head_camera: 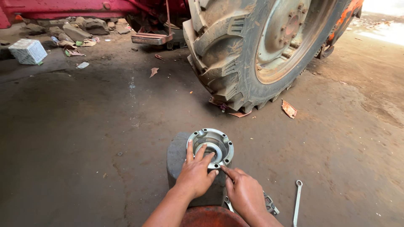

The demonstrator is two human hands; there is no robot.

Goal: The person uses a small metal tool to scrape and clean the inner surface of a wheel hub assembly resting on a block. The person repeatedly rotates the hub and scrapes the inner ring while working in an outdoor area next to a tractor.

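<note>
Both hands on the metal hub housing [210,147], perched on a stone block [176,162].
Left hand [195,174] fingers spread flat across its rim, right hand [244,193] index finger pointing, touching the near edge; looks heavy, rigid cast metal, best gripped by the flange.

Left hand [196,173] flat, fingers spread — right hand [243,190] pointing forefinger.

We view from one head camera, looking down and forward, close above a dirt floor [84,138].
</note>
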